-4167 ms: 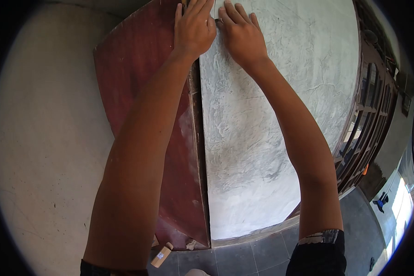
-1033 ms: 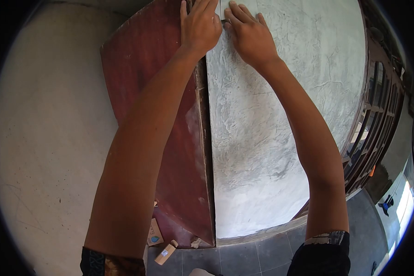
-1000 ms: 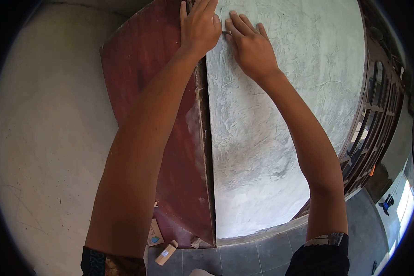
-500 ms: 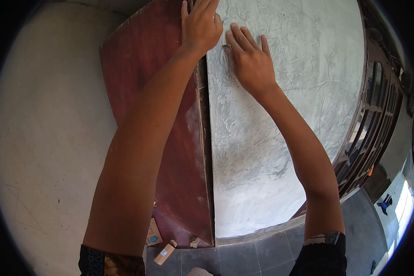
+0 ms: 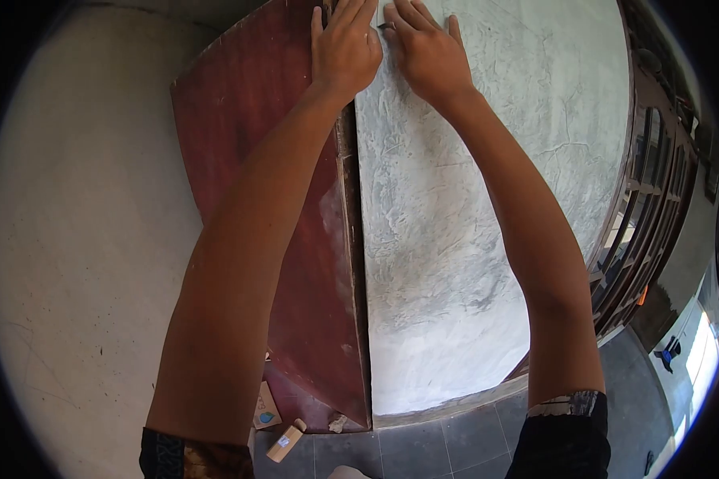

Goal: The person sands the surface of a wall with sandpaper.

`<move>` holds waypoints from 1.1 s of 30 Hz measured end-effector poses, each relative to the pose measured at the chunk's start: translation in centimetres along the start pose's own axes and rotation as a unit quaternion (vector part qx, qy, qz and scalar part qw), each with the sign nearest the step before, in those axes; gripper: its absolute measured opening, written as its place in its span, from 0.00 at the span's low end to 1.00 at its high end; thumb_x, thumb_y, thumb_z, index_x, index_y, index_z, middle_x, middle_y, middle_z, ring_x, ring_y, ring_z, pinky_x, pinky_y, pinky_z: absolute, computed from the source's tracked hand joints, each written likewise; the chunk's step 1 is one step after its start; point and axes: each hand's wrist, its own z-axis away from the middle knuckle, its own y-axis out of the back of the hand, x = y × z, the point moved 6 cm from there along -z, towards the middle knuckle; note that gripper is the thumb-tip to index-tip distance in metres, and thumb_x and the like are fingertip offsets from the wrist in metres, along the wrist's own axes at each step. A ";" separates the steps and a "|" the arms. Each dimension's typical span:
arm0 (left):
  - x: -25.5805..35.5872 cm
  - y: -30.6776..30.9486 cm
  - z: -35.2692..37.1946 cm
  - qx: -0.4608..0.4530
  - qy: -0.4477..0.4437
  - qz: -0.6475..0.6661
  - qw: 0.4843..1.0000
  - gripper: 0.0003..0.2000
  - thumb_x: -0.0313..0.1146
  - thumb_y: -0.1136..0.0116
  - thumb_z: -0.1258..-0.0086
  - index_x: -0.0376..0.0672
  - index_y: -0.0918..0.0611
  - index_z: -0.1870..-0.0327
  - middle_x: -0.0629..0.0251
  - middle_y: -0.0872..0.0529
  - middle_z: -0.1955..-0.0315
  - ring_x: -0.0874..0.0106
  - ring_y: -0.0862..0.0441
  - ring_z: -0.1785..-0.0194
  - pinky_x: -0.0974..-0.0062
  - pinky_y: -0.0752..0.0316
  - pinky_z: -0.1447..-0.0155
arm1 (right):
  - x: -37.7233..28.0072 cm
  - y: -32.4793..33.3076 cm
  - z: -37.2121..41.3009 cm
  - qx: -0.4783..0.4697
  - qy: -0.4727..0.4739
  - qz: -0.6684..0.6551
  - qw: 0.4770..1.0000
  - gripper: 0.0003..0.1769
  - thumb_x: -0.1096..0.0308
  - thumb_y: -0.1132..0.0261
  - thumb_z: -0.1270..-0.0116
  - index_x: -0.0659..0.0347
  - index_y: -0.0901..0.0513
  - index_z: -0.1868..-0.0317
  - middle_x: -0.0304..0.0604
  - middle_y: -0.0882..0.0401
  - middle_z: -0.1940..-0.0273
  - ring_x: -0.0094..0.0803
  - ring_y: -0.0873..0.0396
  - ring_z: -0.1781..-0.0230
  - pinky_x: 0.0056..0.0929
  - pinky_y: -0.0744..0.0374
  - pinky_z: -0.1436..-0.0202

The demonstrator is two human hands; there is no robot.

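My left hand (image 5: 345,54) is raised at the top of the view, its fingers stretched out against the edge of a dark red wooden panel (image 5: 256,120). Nothing shows in it. Just to its right, my right hand (image 5: 433,60) presses with bent fingers on the rough grey-white plastered wall (image 5: 487,199). Under those fingertips is a thin flat piece, mostly covered, with only a dark bit of its edge (image 5: 385,26) showing. Its kind cannot be told. Between panel and wall runs a dark vertical gap (image 5: 359,279).
A plain beige wall (image 5: 80,223) fills the left side. Below lie a small box (image 5: 286,441), a printed carton (image 5: 266,409) and a crumpled scrap (image 5: 338,422) near the grey tiled floor (image 5: 423,447). Brown wooden window frames (image 5: 647,176) stand at the right.
My right hand has slid upward and slightly left along the wall, closer to my left hand, with the flat piece under its fingers. My left hand has barely moved.
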 end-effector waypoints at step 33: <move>-0.3 -0.2 0.3 0.010 0.013 0.003 1.000 0.27 0.24 0.53 0.25 0.37 0.28 0.24 0.53 0.34 0.20 0.56 0.43 0.15 0.42 0.51 0.16 | -0.7 0.0 4.9 0.045 0.013 -0.001 0.999 0.23 0.59 0.41 0.19 0.56 0.23 0.30 0.38 0.28 0.23 0.38 0.29 0.24 0.71 0.32 0.25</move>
